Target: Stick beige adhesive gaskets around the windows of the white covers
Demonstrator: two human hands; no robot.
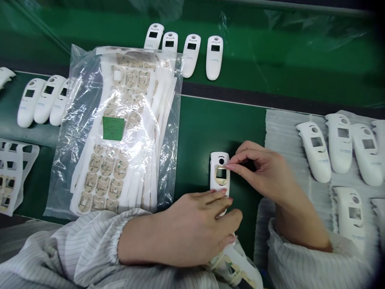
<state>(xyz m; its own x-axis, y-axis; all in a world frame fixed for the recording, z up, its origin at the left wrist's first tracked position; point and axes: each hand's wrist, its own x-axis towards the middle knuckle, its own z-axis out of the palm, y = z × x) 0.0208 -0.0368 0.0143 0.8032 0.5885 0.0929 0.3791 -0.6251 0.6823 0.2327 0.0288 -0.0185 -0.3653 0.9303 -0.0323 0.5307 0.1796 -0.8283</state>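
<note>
Aligning the adhesive patch (221, 182) well calls for keeping its rim even around the window of the white shell (213, 176), then smoothing outwards with light pressure so no edge puckers. The right hand (267, 172) has its thumb and index finger pinched on the patch's upper right edge. The left hand (198, 224) is partly closed, fingers bent across the shell's lower part; its exact grip cannot be told. The shell lies on the green bench (198, 132), between the 2 hands, its upper end beyond the left fingertips
</note>
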